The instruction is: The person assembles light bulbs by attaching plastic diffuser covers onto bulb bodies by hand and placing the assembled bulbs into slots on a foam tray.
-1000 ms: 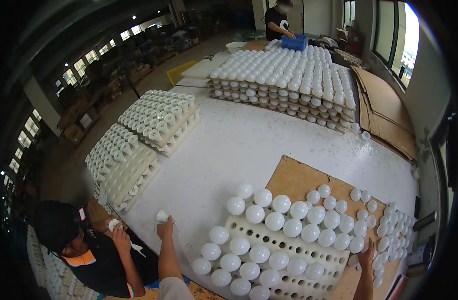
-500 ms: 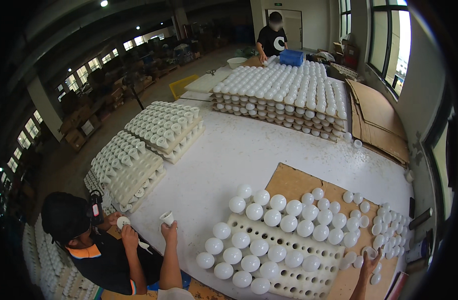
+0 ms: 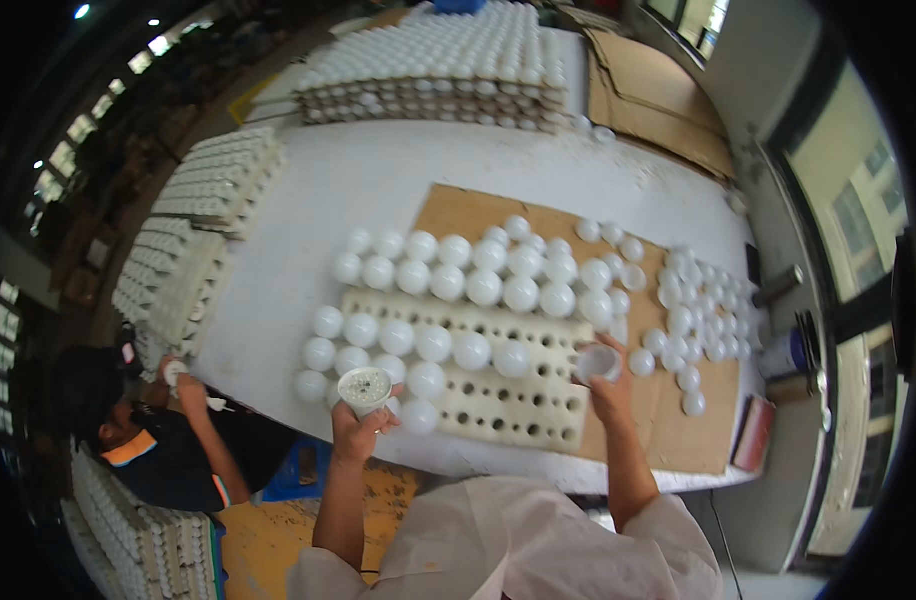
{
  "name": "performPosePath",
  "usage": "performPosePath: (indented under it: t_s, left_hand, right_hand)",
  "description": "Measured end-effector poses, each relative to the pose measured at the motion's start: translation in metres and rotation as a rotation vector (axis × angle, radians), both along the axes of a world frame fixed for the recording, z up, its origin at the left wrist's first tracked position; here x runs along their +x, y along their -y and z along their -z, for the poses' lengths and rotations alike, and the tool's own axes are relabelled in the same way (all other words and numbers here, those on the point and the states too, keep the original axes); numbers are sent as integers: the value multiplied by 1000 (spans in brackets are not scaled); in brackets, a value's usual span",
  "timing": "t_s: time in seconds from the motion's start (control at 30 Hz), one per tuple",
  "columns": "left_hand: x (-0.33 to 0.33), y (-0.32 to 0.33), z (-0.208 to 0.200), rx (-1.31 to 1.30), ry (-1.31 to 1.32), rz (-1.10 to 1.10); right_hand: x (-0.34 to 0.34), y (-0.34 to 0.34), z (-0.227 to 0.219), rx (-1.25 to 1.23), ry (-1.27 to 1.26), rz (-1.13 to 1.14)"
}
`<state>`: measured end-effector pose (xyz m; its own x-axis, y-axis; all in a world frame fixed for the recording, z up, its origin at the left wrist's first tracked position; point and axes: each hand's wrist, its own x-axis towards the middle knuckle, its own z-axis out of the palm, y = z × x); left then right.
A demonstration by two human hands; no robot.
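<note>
My left hand (image 3: 356, 436) is closed round a white cup-shaped bulb base (image 3: 365, 390), whose open top faces up and shows a speckled disc inside. In my right hand (image 3: 612, 398), fingers curl round a translucent white bulb cover (image 3: 599, 362), its hollow side partly toward me. Both hands are above the near part of a white foam tray (image 3: 526, 392) with rows of holes. Round white bulbs (image 3: 434, 342) stand in rows on its left side and along its far edge. What holds them underneath is hidden.
Loose bulb covers (image 3: 678, 320) lie on a cardboard sheet (image 3: 668, 430) at the right. Stacked trays of white bulbs (image 3: 428, 60) stand at the back, trays of bases (image 3: 218, 180) at the left. A co-worker (image 3: 178, 460) sits left, holding a white part. Brown boards (image 3: 658, 115) lean far right.
My view has tipped down and shifted right. The right hand has moved from among the loose covers to over the tray, carrying a cover. The left hand has brought the base beside the bulbs.
</note>
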<state>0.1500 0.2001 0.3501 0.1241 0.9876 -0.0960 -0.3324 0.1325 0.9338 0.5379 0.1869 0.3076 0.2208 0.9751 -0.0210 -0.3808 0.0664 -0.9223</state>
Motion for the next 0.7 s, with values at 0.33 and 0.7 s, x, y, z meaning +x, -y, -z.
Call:
performPosePath:
  t_s: [0.33, 0.7]
  left_hand:
    - [83, 10, -10, -77, -208, 672]
    - [68, 17, 3, 51, -343, 775]
  right_hand:
    - [-63, 37, -16, 180, 415, -443]
    - [-84, 47, -28, 159, 501, -523]
